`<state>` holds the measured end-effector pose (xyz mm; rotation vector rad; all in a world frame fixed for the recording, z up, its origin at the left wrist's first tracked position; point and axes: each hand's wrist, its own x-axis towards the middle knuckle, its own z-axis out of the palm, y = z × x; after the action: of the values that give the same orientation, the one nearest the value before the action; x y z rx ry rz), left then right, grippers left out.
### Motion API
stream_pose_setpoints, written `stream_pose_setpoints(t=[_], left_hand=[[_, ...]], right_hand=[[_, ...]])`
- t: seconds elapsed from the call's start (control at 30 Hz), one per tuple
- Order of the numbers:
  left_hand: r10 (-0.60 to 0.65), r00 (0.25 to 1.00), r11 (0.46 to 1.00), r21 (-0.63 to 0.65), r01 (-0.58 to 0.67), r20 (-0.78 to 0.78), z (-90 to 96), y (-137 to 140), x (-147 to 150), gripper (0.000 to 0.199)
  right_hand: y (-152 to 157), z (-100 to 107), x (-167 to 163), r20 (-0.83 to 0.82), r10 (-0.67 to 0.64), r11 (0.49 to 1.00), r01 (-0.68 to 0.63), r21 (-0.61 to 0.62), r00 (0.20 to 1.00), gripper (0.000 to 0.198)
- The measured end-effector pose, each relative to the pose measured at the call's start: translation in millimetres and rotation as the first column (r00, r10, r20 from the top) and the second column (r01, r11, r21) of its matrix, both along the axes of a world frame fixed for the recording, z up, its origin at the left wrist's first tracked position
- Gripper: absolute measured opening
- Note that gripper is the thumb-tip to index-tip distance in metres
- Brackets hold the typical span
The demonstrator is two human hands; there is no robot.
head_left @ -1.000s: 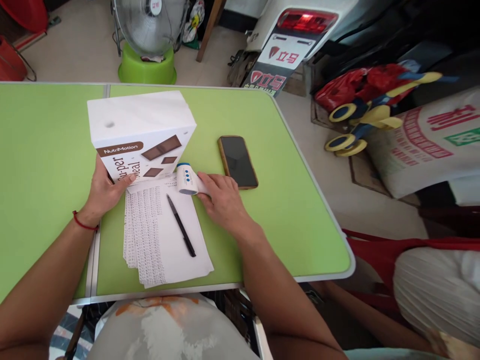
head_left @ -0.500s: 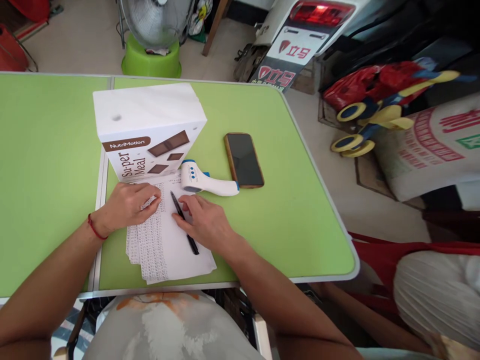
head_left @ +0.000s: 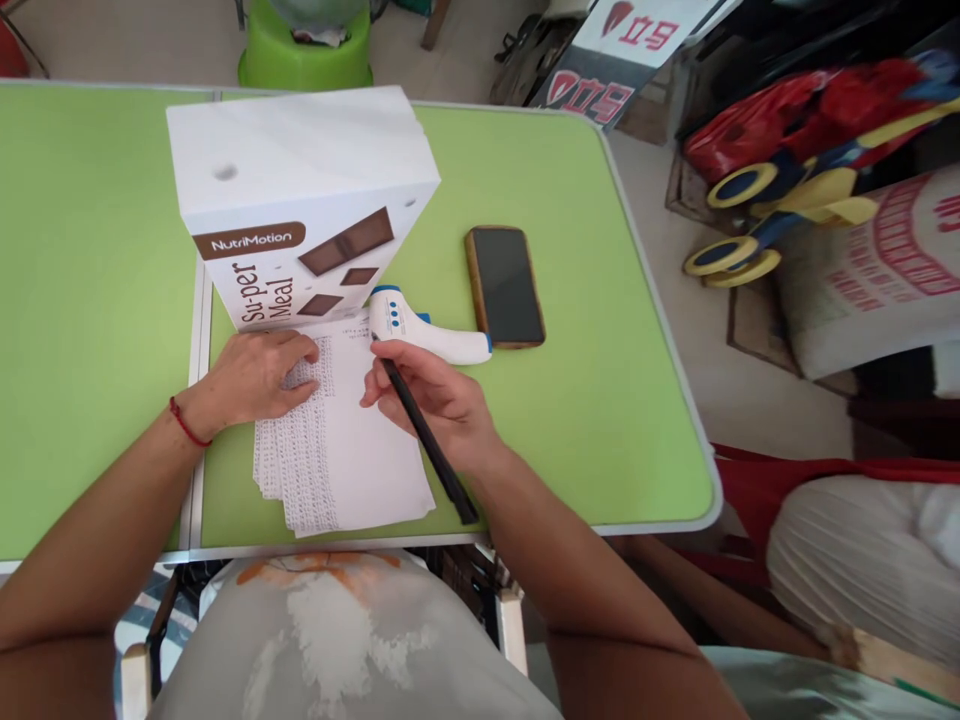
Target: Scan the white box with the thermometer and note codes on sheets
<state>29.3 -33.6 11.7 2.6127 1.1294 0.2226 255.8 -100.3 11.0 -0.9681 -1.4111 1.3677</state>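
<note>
A black pen (head_left: 429, 440) is gripped near its upper end by my right hand (head_left: 442, 405), lifted above the paper with its lower end slanting toward me. My left hand (head_left: 259, 378) rests on the left side of a stack of paper sheets (head_left: 371, 470), thumb and curled fingers apart, holding nothing. Rows of small handwriting fill the sheets' left part; the right part is mostly blank. Just beyond the hands stands a white NutriMotion box (head_left: 300, 160). A white and blue infrared thermometer (head_left: 431, 335) lies beside my right hand, partly hidden by it.
On the green folding table (head_left: 600, 420), a phone (head_left: 506, 287) lies right of the thermometer. A green stool (head_left: 306, 55) stands behind the table. At right are a sack (head_left: 870, 275) and a yellow-blue wheeled thing (head_left: 787, 215). Another person (head_left: 862, 570) sits at lower right.
My right hand has picked the pen up off the paper and now holds it. My left hand has stayed on the sheets. The view has tilted down and shifted.
</note>
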Motion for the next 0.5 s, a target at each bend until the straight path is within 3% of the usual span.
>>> stream_pose_setpoints(t=[0.2, 0.37, 0.5], left_hand=[[0.001, 1.0, 0.998, -0.062, -0.002, -0.011, 4.5, -0.2, 0.9, 0.031], [0.013, 1.0, 0.997, -0.07, -0.013, 0.009, 3.3, 0.2, 1.3, 0.031], [0.007, 1.0, 0.999, -0.052, -0.008, -0.003, 2.7, 0.5, 1.2, 0.032]], right_hand=[[-6.2, -5.4, -13.0, -0.013, -0.239, 0.97, 0.238, -0.051, 0.971, 0.024], [-4.0, -11.3, -22.1, 0.074, -0.211, 0.955, 0.221, -0.197, 0.975, 0.011], [-7.7, -12.7, -28.9, 0.236, -0.207, 0.954, 0.249, -0.165, 0.949, 0.009]])
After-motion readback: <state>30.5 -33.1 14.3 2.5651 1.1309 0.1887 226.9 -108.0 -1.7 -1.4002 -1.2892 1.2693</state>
